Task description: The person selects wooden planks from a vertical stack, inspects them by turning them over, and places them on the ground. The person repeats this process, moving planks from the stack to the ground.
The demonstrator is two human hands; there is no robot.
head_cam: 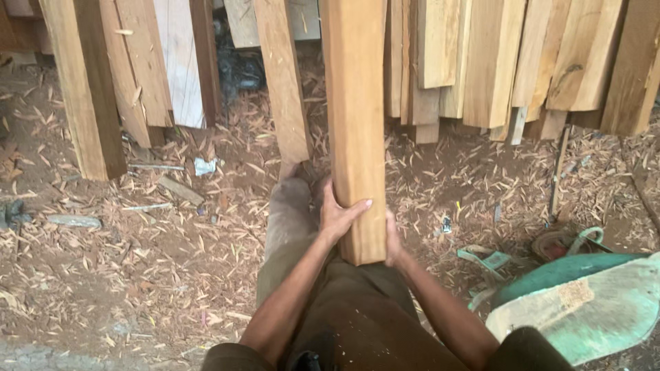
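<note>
**Both hands grip the lower end of a long timber post**

Rough boards [491, 62] lean in a row along the far edge of the dirt floor [137, 275], which is littered with wood shavings and chips. More boards [89, 89] stand at the far left corner.

The long wooden post [354, 124] rises from the person's lap up past the top of the view, in front of the leaning boards. Its lower end sits between the two hands, above the brown trousers [357, 323].

At the near right corner of the floor lies a green, worn curved metal piece [584, 302]; whether it is a container, or holds anything, cannot be told. Just beyond it lie green sandals [491, 261].

The left hand [337, 216] is wrapped round the post's left face, fingers across its front. The right hand [393, 240] presses against the post's right side near the bottom, mostly hidden behind the wood.
</note>
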